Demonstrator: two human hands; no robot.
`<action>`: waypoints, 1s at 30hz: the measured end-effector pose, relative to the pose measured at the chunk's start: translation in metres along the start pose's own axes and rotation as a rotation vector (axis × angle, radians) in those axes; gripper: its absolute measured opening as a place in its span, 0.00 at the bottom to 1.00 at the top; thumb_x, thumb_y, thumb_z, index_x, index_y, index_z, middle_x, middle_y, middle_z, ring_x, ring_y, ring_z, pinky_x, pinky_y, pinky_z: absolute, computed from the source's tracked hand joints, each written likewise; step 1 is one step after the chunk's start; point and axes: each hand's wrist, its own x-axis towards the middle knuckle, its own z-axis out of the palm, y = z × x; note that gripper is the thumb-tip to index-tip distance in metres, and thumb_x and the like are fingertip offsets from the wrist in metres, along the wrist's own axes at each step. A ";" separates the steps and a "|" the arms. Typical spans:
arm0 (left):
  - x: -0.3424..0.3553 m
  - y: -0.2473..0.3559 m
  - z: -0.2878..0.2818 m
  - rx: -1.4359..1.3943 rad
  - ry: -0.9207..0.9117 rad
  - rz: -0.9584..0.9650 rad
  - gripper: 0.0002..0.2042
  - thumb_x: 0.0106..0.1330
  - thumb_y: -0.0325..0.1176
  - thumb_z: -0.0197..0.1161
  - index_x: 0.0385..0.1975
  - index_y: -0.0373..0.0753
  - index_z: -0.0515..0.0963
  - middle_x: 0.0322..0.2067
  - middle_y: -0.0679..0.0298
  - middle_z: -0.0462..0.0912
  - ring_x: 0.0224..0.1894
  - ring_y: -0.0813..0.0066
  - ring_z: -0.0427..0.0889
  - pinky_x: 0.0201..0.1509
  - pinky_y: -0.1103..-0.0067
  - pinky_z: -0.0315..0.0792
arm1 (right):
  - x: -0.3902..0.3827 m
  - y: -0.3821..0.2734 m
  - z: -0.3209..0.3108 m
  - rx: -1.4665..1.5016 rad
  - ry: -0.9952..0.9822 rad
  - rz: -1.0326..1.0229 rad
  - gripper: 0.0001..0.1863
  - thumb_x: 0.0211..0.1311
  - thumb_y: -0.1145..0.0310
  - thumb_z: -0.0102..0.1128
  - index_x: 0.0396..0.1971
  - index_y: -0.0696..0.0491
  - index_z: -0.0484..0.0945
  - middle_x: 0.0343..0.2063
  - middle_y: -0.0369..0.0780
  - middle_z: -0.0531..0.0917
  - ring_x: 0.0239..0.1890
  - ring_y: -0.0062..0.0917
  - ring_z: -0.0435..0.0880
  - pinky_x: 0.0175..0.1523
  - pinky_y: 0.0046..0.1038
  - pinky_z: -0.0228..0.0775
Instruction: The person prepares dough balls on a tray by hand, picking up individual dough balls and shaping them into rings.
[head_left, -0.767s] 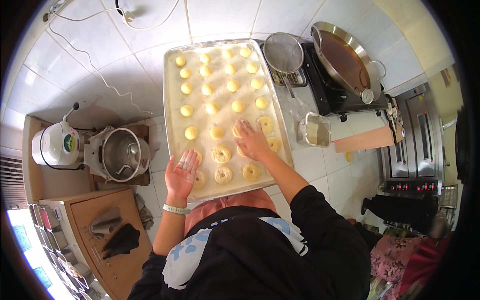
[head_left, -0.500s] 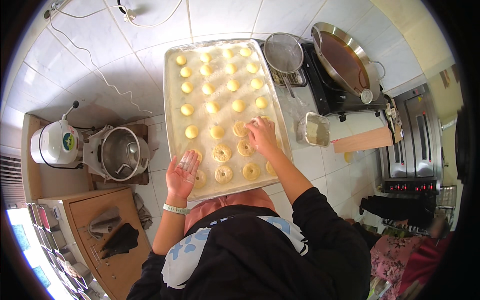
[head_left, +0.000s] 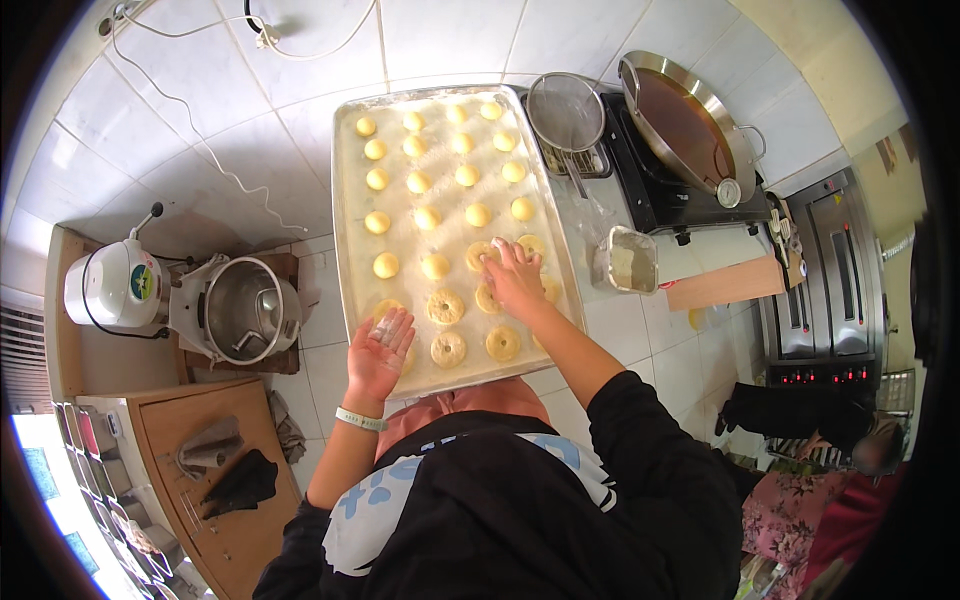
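A large floured baking tray [head_left: 345, 230] lies in front of me. Round yellow dough balls [head_left: 427, 218] stand in rows over its far part, and flattened dough rings with a hole in the middle [head_left: 445, 306] lie along the near rows. My right hand [head_left: 513, 280] is over the near right rows, its fingers apart and its fingertips on a flattened dough piece [head_left: 478, 256]. It partly hides the rings beneath it. Palm up, my left hand [head_left: 380, 352] hovers over the tray's near left corner, floury, open and holding nothing. It covers part of a ring there.
Right of the tray are a mesh strainer [head_left: 566, 112], a metal container with flour [head_left: 626, 260] and a wide pan of brown oil [head_left: 690, 125] on a black stove. A mixer bowl [head_left: 250, 310] stands left. Another person [head_left: 800, 420] is at far right, near an oven.
My right hand has shifted slightly left and nearer, onto the dough piece, uncovering a flattened ring to its right. My left hand has moved a little to the right and nearer, still palm up.
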 end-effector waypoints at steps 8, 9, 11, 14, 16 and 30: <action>0.017 -0.037 0.005 0.336 -0.120 -0.129 0.24 0.68 0.39 0.48 0.56 0.26 0.62 0.55 0.49 0.68 0.59 0.59 0.67 0.63 0.68 0.62 | 0.013 -0.019 0.011 0.042 -0.065 0.125 0.21 0.56 0.60 0.55 0.44 0.58 0.70 0.49 0.42 0.67 0.53 0.34 0.64 0.51 0.42 0.57; 0.018 -0.039 0.004 0.420 -0.125 -0.102 0.24 0.68 0.40 0.49 0.56 0.26 0.61 0.55 0.49 0.68 0.59 0.60 0.67 0.62 0.69 0.63 | 0.008 -0.035 0.001 0.199 -0.137 0.125 0.19 0.55 0.60 0.55 0.42 0.58 0.70 0.48 0.43 0.68 0.52 0.35 0.65 0.51 0.42 0.57; 0.015 -0.044 0.011 0.414 -0.083 -0.061 0.21 0.68 0.39 0.52 0.52 0.27 0.66 0.49 0.52 0.73 0.54 0.62 0.72 0.58 0.70 0.66 | -0.009 -0.060 -0.019 0.347 -0.208 0.127 0.18 0.55 0.61 0.55 0.40 0.59 0.70 0.46 0.44 0.68 0.51 0.35 0.65 0.51 0.43 0.56; 0.013 -0.046 0.010 0.458 -0.128 0.015 0.17 0.65 0.36 0.56 0.47 0.30 0.70 0.44 0.56 0.77 0.48 0.68 0.76 0.54 0.76 0.70 | -0.030 -0.090 -0.038 0.380 -0.030 -0.063 0.17 0.53 0.62 0.56 0.38 0.57 0.70 0.47 0.46 0.68 0.51 0.36 0.66 0.52 0.43 0.55; 0.018 -0.046 0.005 0.515 -0.162 0.086 0.12 0.65 0.34 0.58 0.41 0.33 0.74 0.37 0.63 0.79 0.42 0.75 0.78 0.48 0.79 0.72 | -0.035 -0.103 -0.044 0.209 0.148 -0.173 0.16 0.50 0.64 0.58 0.37 0.56 0.70 0.51 0.47 0.67 0.52 0.38 0.66 0.53 0.42 0.54; -0.009 -0.015 0.037 0.793 -0.402 0.296 0.12 0.66 0.34 0.56 0.42 0.32 0.74 0.39 0.62 0.80 0.43 0.78 0.77 0.49 0.81 0.69 | -0.024 -0.111 -0.076 1.160 0.055 0.100 0.15 0.55 0.74 0.59 0.42 0.57 0.69 0.40 0.48 0.79 0.43 0.34 0.79 0.46 0.32 0.70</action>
